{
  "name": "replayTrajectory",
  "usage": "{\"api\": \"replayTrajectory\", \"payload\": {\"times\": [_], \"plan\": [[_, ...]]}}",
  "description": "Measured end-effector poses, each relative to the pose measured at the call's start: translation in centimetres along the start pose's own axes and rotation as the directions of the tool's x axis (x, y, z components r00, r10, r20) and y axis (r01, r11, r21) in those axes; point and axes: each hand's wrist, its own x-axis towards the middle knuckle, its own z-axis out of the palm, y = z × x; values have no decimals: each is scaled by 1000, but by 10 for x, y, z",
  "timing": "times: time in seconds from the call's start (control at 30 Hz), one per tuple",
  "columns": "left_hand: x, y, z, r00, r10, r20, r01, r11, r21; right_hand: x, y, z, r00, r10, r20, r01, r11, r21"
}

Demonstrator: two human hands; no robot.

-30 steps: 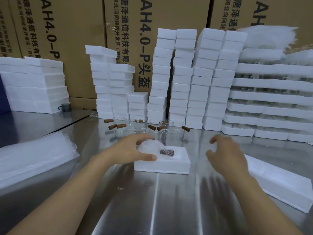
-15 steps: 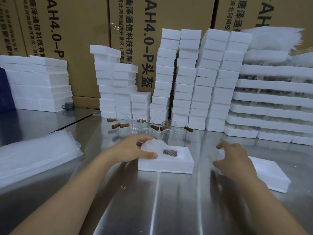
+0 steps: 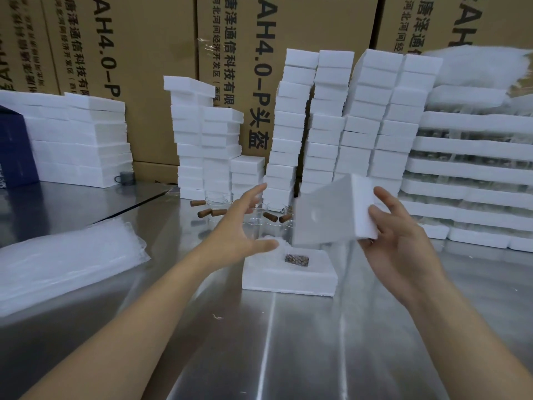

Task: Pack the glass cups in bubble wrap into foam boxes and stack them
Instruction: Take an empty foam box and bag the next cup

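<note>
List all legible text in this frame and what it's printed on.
"AH4.0-P头盔" on the middle cardboard carton behind the foam stacks, large type, running vertically.
"唐泽通信科技有限" on the same carton, smaller type; cut off by foam below.
"4.0-P" on the left cardboard carton; top cut by the frame edge.
"AH" on the right cardboard carton; the rest hidden.
Smallest columns on the cartons: too blurred to read.
Foam boxes, foam lid, table: no text.

Foam lid (image 3: pixel 331 212) is motion-blurring and covering part of the glass cups (image 3: pixel 259 219) behind it. Left hand (image 3: pixel 242 226) is hiding most of the bubble-wrapped cup (image 3: pixel 278 243) in the foam box (image 3: pixel 288 280). Small dark item (image 3: pixel 297 259) in the box too small to identify.
</note>
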Motion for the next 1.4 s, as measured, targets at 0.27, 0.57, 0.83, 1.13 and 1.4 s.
{"api": "replayTrajectory", "payload": {"times": [0.27, 0.57, 0.83, 1.13, 1.4], "plan": [[-1, 10, 8, 997, 81, -18, -80, 997, 16, 1, 3, -4, 993, 109, 41, -116, 940, 321], [0, 19, -5, 998, 40, -48, -45, 992, -114, 2, 23, -8, 974, 227, -20, -210, 930, 301], [3, 5, -7, 994, -102, 39, 105, 990, -97, 4, 39, -15, 882, 415, -223, -391, 909, 144], [12, -8, -16, 962, -241, 127, 265, 937, -229, 3, 42, -20, 914, 314, -258, -334, 942, -40], [9, -13, -26, 930, -249, 272, 323, 905, -277, 6, 47, -26, 913, 316, -256, -366, 914, -175]]}}
